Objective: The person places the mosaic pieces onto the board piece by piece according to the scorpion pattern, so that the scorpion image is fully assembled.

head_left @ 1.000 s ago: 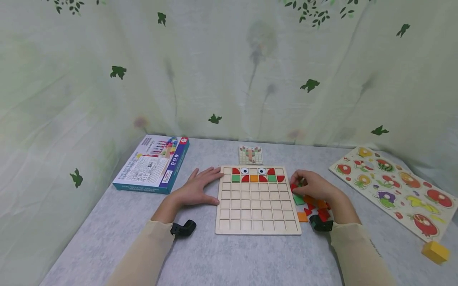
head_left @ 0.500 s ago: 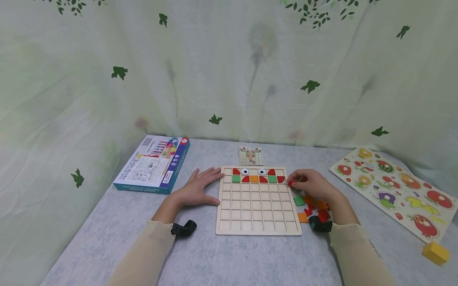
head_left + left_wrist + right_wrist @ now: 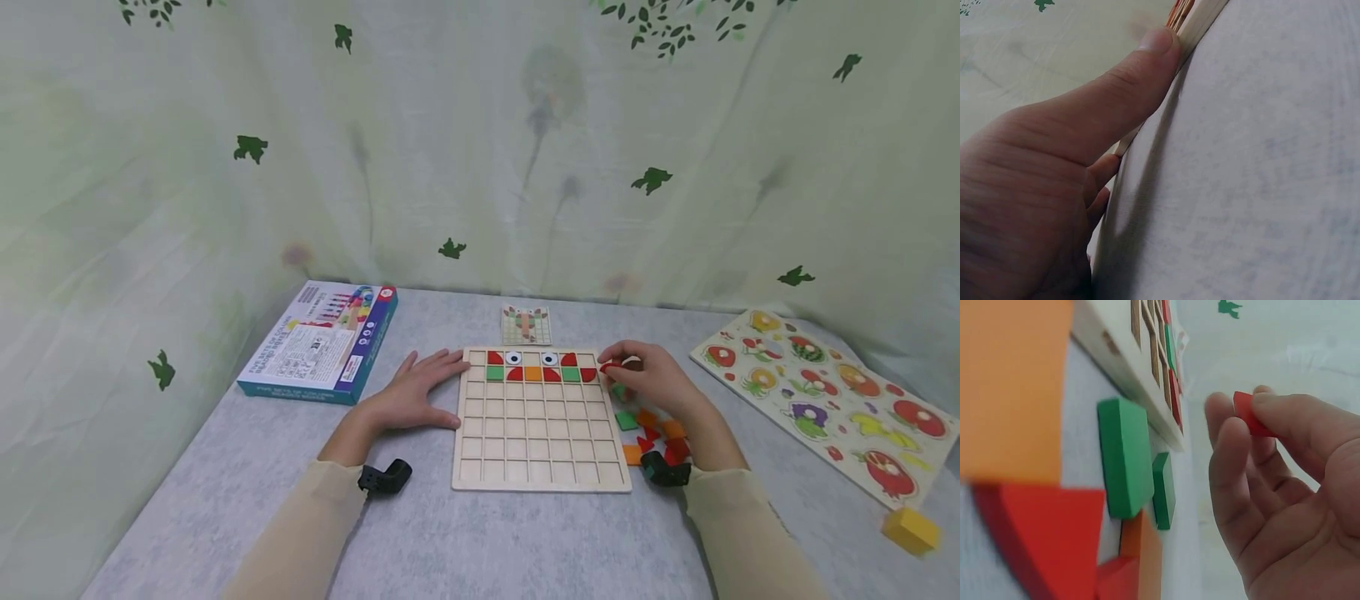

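A square wooden grid board point(image 3: 540, 446) lies on the table, its upper rows holding red, green and orange tiles and two eye tiles point(image 3: 513, 359). Along the board's left edge rests my left hand point(image 3: 412, 398), fingers spread and the thumb point(image 3: 1157, 44) touching the side. My right hand point(image 3: 651, 377) pinches a small red tile point(image 3: 1250, 415) between thumb and fingertips, raised beside the board's upper right corner. Part of that tile is covered by the fingers. Beneath this hand lie loose tiles, among them green point(image 3: 1125, 459), orange point(image 3: 632, 455) and red point(image 3: 1054, 534) ones.
Behind the board lies a small pattern card point(image 3: 526, 325). A flat printed box point(image 3: 318, 342) is at the back left. On the right are a fruit picture board point(image 3: 825, 400) and a yellow block point(image 3: 911, 531). A patterned curtain point(image 3: 480, 167) hangs behind the table.
My right hand has lifted the red tile from the loose pile and moved up and left to the board's upper right corner. The left hand has stayed in place.
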The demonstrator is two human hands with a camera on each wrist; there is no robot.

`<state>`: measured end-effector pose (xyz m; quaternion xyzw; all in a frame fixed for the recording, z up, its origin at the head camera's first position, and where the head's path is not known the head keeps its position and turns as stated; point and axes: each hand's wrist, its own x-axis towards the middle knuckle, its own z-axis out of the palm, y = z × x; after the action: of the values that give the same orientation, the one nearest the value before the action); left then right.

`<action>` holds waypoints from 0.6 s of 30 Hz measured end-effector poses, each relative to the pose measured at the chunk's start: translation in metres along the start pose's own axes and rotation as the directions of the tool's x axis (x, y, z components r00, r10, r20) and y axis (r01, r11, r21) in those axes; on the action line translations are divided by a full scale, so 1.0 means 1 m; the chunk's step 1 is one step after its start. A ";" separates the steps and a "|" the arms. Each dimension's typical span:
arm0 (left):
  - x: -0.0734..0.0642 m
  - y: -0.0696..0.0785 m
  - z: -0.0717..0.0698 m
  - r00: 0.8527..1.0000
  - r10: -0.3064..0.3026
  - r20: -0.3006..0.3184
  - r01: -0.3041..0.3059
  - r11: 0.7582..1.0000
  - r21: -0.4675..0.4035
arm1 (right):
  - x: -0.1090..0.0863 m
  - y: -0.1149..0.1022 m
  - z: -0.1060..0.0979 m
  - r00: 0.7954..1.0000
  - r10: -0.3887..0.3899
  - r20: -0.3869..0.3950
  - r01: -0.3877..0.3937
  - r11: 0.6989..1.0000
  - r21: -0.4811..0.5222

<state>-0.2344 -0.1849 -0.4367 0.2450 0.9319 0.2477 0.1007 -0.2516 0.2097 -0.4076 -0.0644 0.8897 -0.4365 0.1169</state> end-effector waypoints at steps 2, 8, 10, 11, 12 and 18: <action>0.000 -0.001 0.000 1.000 -0.002 0.000 0.002 1.000 0.003 | 0.001 -0.002 0.002 1.000 -0.012 -0.003 0.012 1.000 0.004; 0.000 0.000 0.000 1.000 -0.011 0.008 0.011 1.000 -0.008 | 0.002 -0.007 0.007 0.996 -0.074 -0.057 0.072 0.996 -0.046; -0.001 0.000 0.000 1.000 -0.014 0.009 0.014 1.000 -0.012 | 0.003 -0.008 0.009 0.993 -0.086 -0.081 0.081 0.995 -0.057; -0.001 0.000 0.000 1.000 -0.016 0.010 0.016 1.000 -0.014 | 0.004 -0.008 0.010 0.992 -0.089 -0.089 0.084 0.995 -0.057; -0.001 0.001 0.000 1.000 -0.018 0.011 0.018 1.000 -0.015 | 0.004 -0.009 0.011 0.992 -0.089 -0.094 0.084 0.995 -0.055; -0.001 0.000 -0.001 1.000 -0.014 0.008 0.014 1.000 -0.012 | 0.004 -0.017 0.017 0.989 -0.120 -0.082 0.114 0.991 -0.070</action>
<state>-0.2341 -0.1855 -0.4358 0.2387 0.9318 0.2517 0.1074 -0.2512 0.1851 -0.4048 -0.1014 0.9024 -0.4157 0.0503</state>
